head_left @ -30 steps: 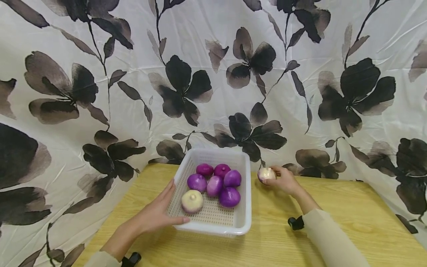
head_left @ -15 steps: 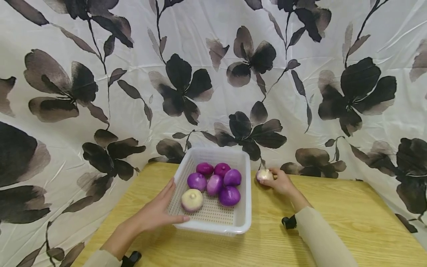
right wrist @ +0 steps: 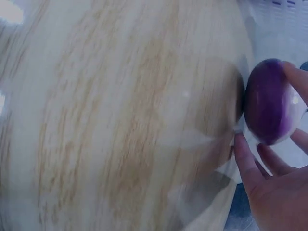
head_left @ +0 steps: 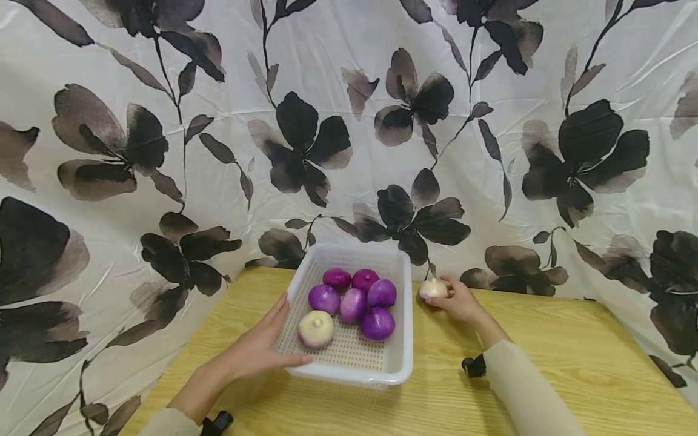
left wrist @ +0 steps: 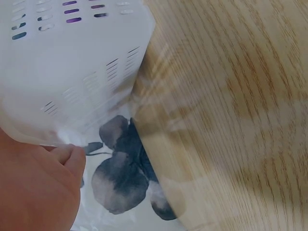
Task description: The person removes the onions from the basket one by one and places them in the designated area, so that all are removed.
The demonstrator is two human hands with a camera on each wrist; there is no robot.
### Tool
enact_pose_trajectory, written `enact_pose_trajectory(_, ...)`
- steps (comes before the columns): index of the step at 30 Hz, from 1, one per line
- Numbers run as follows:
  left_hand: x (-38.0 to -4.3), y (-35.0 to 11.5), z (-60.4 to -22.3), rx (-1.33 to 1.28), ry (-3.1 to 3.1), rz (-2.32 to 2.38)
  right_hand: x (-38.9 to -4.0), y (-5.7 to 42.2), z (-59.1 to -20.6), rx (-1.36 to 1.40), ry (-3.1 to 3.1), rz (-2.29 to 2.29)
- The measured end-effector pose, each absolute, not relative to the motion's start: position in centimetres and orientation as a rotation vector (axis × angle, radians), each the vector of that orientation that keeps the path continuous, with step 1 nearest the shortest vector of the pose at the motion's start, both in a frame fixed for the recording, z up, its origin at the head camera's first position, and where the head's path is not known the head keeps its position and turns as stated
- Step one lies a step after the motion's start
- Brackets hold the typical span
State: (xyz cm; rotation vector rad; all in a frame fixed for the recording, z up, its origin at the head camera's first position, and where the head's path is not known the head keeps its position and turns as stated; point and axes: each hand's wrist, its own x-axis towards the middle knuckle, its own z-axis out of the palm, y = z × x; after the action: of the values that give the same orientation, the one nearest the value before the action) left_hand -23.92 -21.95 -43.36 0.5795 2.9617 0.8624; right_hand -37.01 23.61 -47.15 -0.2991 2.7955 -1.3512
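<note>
A white perforated plastic basket (head_left: 404,357) on the wooden table holds several shiny purple onions (head_left: 376,324) and one onion with a pale top (head_left: 315,329) near its front left. My left hand (head_left: 256,348) holds the basket at its front left corner, thumb over the front rim and fingers along the left side. Just right of the basket, at the table's back edge, my right hand (head_left: 463,303) grips another onion (head_left: 431,291) with its pale top upward. In the right wrist view this onion's purple side (right wrist: 269,103) shows between thumb and fingers, low against the table.
The light wooden table (head_left: 534,357) ends at the back against a white cloth (head_left: 349,163) printed with dark flowers. A black strap piece (head_left: 473,366) sits at the right wrist, another black piece (head_left: 217,422) at the left wrist.
My right hand has slid slightly left with the onion, nearer the basket, then stayed about there. The left hand and the basket have kept their places.
</note>
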Motion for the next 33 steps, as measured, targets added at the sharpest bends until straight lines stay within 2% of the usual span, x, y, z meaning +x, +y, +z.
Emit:
enact_pose_trajectory(23, -24.1, -22.1, -43.2, 0.594, 2.985, 0.859, -35.0, 25.2, -44.5, -0.349, 2.815, -1.281)
enact_pose_trajectory(33, -23.8, -22.0, -43.2, 0.587, 2.990, 0.848, -32.8, 25.0, -43.5, -0.520, 2.848, -1.251)
